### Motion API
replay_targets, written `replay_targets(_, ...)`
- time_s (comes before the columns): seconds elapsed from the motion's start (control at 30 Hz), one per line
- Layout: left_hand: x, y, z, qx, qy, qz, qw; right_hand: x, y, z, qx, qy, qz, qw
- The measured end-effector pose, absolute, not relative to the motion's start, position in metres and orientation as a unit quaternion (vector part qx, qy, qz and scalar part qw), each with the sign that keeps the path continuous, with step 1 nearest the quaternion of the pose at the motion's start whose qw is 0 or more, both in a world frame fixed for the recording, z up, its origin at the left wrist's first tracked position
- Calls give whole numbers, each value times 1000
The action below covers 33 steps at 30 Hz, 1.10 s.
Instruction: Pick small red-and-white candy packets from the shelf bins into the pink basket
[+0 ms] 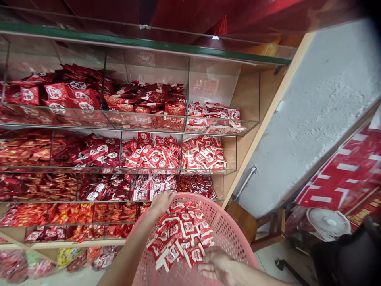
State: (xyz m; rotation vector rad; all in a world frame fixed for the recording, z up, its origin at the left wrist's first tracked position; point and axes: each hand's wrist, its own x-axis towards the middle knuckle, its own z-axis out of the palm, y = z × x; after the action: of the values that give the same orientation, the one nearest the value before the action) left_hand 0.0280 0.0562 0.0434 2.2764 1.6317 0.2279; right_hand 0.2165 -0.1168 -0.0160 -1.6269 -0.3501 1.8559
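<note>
A pink perforated plastic basket (pixel 235 222) tilts in front of me, holding a heap of small red and white candy packets (pixel 175 230). My left hand (pixel 162 201) reaches across to the basket's far rim, its fingers closed over the edge by the shelf. Inside the basket, at the near right of the heap, my right hand (pixel 218 264) lies with fingers stretched out. Its fingertips are at the edge of the packets, and I see nothing held in it.
Glass-fronted shelves (pixel 149 131) hold red packets in divided compartments. Filled plastic bags (pixel 70 257) sit under the lowest shelf. A wooden side panel (pixel 268 103) borders the grey wall (pixel 312 99). At right are a white fan (pixel 329 222) and a black chair-like object (pixel 351 254).
</note>
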Motion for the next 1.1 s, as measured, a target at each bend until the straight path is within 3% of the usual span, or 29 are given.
replay_targets(0.5, 28, 56, 45, 801, 571, 76, 163, 214, -114, -27, -593, -114, 688, 403)
replay_targets(0.83, 28, 55, 46, 794, 579, 72, 172, 216, -119, -25, -614, -234, 695, 292)
replay_targets(0.97, 28, 54, 45, 792, 579, 79, 176, 215, -121, -29, -648, -371, 636, 195)
replay_targets(1.1, 28, 55, 43, 794, 576, 82, 175, 218, -123, -30, -648, -522, 529, 164)
